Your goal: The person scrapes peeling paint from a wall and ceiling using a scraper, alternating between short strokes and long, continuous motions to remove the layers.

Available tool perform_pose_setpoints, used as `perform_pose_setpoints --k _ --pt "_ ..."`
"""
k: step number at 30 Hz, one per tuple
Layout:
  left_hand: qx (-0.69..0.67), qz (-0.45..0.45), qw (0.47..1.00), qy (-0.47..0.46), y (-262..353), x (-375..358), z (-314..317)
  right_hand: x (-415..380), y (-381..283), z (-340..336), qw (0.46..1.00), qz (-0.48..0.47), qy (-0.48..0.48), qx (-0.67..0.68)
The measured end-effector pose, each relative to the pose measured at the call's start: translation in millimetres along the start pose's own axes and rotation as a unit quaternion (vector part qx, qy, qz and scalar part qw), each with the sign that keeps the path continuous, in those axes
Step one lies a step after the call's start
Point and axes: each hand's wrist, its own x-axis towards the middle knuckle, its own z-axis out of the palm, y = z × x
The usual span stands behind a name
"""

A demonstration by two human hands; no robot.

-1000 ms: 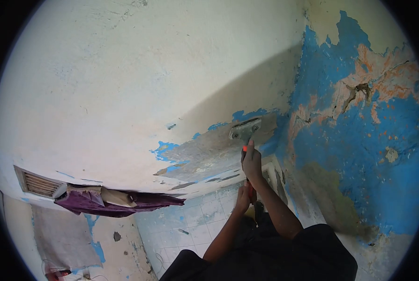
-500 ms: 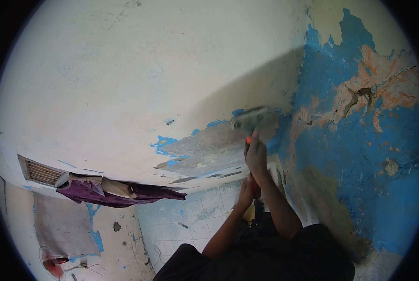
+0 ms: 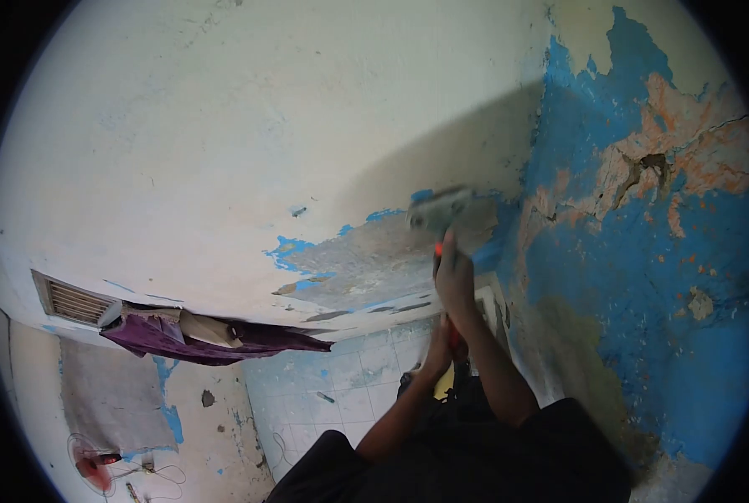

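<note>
A very big cream wall (image 3: 224,126) fills most of the view. On the right it meets a big bright blue wall (image 3: 693,360) with peeling paint, orange and pale bare spots and a dark crack. A dark slanted shadow (image 3: 450,151) falls on the cream wall near the corner. Lower down there is a floor of pale square tiles (image 3: 358,377). The person wears a loose black top (image 3: 467,461). A long bare grey patch (image 3: 374,256) with ragged blue edges is low on the cream wall. A crumpled dark purple cloth (image 3: 157,335) sits at the wall's bottom edge, and just beside it is a slatted box-shaped vent (image 3: 77,303). At the bottom left there is a round red fan (image 3: 92,465).

A scraper with a wide grey metal head and a red handle (image 3: 441,212) is at the top edge of the grey patch. Its head is blurry, so I cannot tell if it touches the wall. The right hand (image 3: 455,281) is wrapped round the handle, close under the head. The left hand (image 3: 438,350) grips the handle lower down, nearer the black top. A small thin stick (image 3: 325,397) lies on the tiles.
</note>
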Motion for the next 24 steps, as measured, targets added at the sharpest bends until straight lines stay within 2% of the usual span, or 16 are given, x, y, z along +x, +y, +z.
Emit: perform_pose_setpoints --k 2,5,9,11,14,17,20,24 --pt "-0.074 -0.01 0.997 0.035 -50 -4 -18 -17 29 6 0.999 0.016 -0.02 -0.039" --pt "-0.03 -0.017 0.999 0.022 -25 -7 -17 -7 17 9 0.998 0.018 -0.019 -0.055" --pt "-0.061 -0.046 0.996 -0.053 -11 -10 -14 -10 3 5 0.998 0.039 -0.034 -0.04" --pt "-0.081 -0.062 0.993 -0.055 -22 -19 -12 -16 11 2 0.995 0.072 -0.063 -0.041" --pt "-0.044 -0.027 0.999 -0.014 -50 -13 -31 -20 25 10 0.993 0.081 -0.07 -0.056" --pt "-0.024 -0.043 0.998 -0.028 11 -15 -9 -8 8 11 0.993 0.088 -0.064 -0.041" --pt "-0.076 -0.057 0.994 -0.05 12 -21 -5 -8 9 9 0.994 0.083 -0.061 -0.03" --pt "-0.08 -0.08 0.993 -0.04 -14 -24 -21 -22 24 13 0.993 0.075 -0.069 -0.063"
